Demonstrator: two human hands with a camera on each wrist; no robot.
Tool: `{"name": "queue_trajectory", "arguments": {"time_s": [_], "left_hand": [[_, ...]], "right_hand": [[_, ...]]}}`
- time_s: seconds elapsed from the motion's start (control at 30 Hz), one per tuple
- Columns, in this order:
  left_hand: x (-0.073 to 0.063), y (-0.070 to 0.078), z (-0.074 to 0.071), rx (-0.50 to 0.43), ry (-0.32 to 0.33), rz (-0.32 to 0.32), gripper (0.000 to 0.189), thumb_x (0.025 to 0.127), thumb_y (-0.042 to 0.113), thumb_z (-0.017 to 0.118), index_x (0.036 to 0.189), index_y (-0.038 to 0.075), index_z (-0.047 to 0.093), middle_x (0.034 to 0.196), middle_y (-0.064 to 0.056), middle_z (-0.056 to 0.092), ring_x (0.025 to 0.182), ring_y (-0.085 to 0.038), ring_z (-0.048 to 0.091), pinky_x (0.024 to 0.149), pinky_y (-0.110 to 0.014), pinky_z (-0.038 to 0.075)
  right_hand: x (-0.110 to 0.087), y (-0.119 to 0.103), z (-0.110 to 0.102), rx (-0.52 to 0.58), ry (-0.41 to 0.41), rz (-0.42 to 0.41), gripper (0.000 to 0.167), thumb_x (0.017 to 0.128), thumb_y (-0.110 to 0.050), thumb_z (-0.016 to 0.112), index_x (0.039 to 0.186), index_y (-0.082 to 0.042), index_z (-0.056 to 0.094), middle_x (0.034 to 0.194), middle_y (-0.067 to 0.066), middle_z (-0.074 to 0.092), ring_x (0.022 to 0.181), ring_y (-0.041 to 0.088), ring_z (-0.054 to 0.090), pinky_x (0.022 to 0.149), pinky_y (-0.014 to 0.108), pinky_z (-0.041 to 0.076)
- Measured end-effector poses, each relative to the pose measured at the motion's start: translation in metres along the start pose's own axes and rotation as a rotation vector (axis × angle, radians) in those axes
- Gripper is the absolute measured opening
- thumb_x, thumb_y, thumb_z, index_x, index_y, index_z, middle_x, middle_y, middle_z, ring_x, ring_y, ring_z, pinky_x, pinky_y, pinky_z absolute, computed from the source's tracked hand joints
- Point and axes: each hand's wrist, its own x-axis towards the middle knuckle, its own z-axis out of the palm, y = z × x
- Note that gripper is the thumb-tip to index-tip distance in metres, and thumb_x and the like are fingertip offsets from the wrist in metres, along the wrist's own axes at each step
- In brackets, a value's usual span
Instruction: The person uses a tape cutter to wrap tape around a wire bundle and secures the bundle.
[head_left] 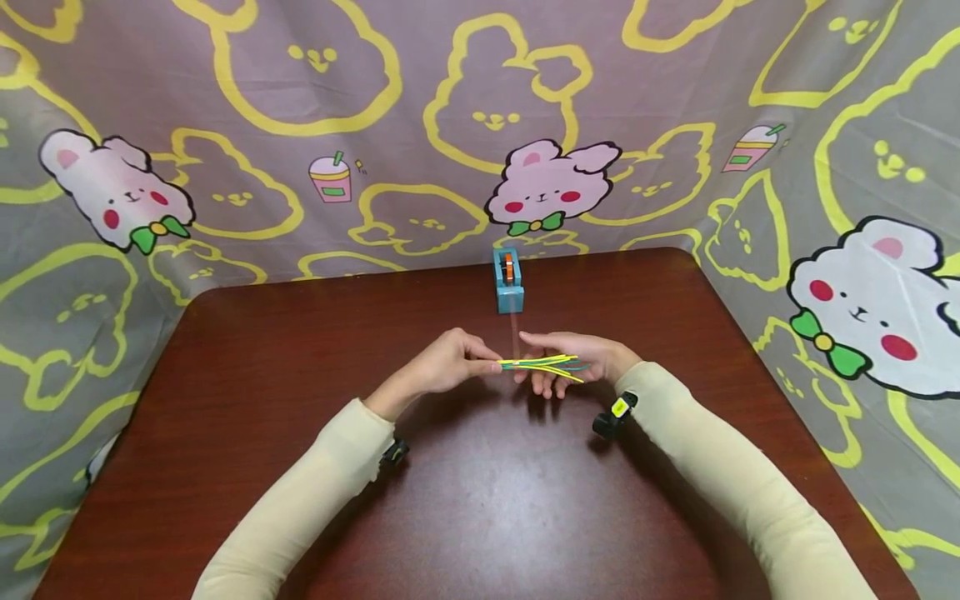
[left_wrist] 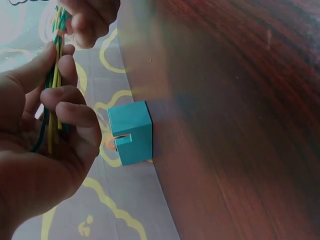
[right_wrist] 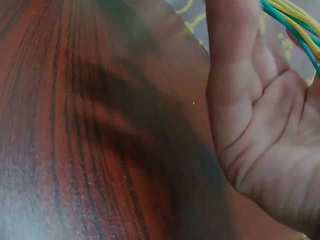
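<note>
My left hand [head_left: 442, 364] pinches one end of a bundle of thin yellow and green wires [head_left: 540, 364] between thumb and fingers. In the left wrist view, the wires [left_wrist: 56, 82] run through that hand past its palm. A clear strip of tape [head_left: 514, 329] stretches from a blue tape dispenser [head_left: 510, 300] to the bundle, where a pale band [left_wrist: 59, 33] crosses the wires. Around the loose, splayed end is my right hand [head_left: 573, 358], palm facing up, thumb apart from the spread fingers. Whether its fingertips touch the bundle I cannot tell.
The dispenser, with an orange roll core [head_left: 509, 268], stands at the far side of the dark brown wooden table [head_left: 300, 350]. A patterned cloth [head_left: 420, 167] hangs behind and along both sides. Small black cameras [head_left: 611, 421] sit on the wrists.
</note>
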Motion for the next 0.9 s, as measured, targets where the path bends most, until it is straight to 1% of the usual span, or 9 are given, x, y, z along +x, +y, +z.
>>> {"name": "queue_trajectory", "arguments": {"time_s": [0.13,0.23,0.3,0.43,0.57,0.7,0.8,0.9], "left_hand": [[0.000,0.000,0.001,0.014,0.029,0.032,0.011,0.089,0.005,0.076,0.098,0.001,0.080,0.078,-0.017,0.069,0.065,-0.007,0.048,0.058,-0.023,0.040],[0.000,0.000,0.003,0.024,0.046,0.039,0.010,0.089,0.006,0.077,0.098,0.002,0.081,0.079,-0.015,0.069,0.065,-0.008,0.049,0.058,-0.023,0.040],[-0.001,0.000,0.004,0.035,0.054,0.041,0.010,0.088,0.006,0.077,0.097,0.003,0.081,0.079,-0.013,0.070,0.065,-0.009,0.049,0.058,-0.023,0.040],[-0.001,0.001,0.004,0.072,0.064,0.024,0.010,0.088,0.007,0.078,0.098,0.006,0.082,0.079,-0.008,0.070,0.064,-0.010,0.049,0.057,-0.025,0.041],[0.000,0.002,0.005,0.133,0.063,-0.007,0.011,0.088,0.012,0.079,0.099,0.011,0.082,0.077,0.003,0.068,0.064,-0.010,0.050,0.058,-0.025,0.041],[0.002,0.002,0.004,0.167,0.048,-0.021,0.014,0.087,0.015,0.081,0.101,0.014,0.082,0.079,0.009,0.069,0.068,-0.010,0.053,0.062,-0.026,0.043],[0.004,0.002,0.004,0.138,0.033,-0.024,0.016,0.085,0.012,0.082,0.101,0.012,0.082,0.083,0.007,0.072,0.070,-0.010,0.054,0.063,-0.025,0.043],[0.007,0.001,0.002,0.069,0.014,-0.066,0.016,0.084,0.012,0.083,0.100,0.009,0.082,0.083,0.005,0.074,0.068,-0.010,0.052,0.059,-0.024,0.040]], "right_hand": [[0.000,0.003,-0.003,0.020,-0.062,-0.053,0.055,0.108,-0.040,0.042,0.110,0.009,0.065,0.072,0.006,0.069,0.059,0.013,0.065,0.051,0.024,0.052],[0.000,0.005,-0.005,0.028,-0.091,-0.101,0.041,0.107,-0.028,0.047,0.105,0.007,0.067,0.071,0.006,0.070,0.058,0.013,0.066,0.050,0.025,0.053],[0.000,0.005,-0.006,0.028,-0.103,-0.116,0.038,0.106,-0.025,0.049,0.105,0.009,0.067,0.071,0.006,0.070,0.059,0.013,0.066,0.050,0.025,0.053],[-0.002,0.003,-0.008,-0.003,-0.109,-0.121,0.042,0.107,-0.022,0.050,0.112,0.019,0.060,0.072,0.006,0.070,0.062,0.014,0.066,0.051,0.025,0.053],[-0.006,-0.003,-0.007,-0.056,-0.094,-0.101,0.043,0.106,-0.018,0.052,0.118,0.024,0.052,0.072,0.006,0.067,0.063,0.015,0.064,0.053,0.027,0.054],[-0.011,-0.012,-0.003,-0.125,-0.038,-0.093,0.041,0.104,-0.015,0.056,0.117,0.024,0.052,0.070,0.006,0.064,0.058,0.014,0.061,0.055,0.028,0.055],[-0.017,-0.021,0.002,-0.225,0.013,-0.109,0.040,0.103,-0.015,0.058,0.115,0.024,0.056,0.067,0.007,0.062,0.054,0.013,0.059,0.054,0.027,0.053],[-0.022,-0.029,0.007,-0.359,0.061,-0.138,0.034,0.103,-0.014,0.059,0.109,0.019,0.063,0.066,0.008,0.062,0.053,0.013,0.057,0.052,0.027,0.050]]}}
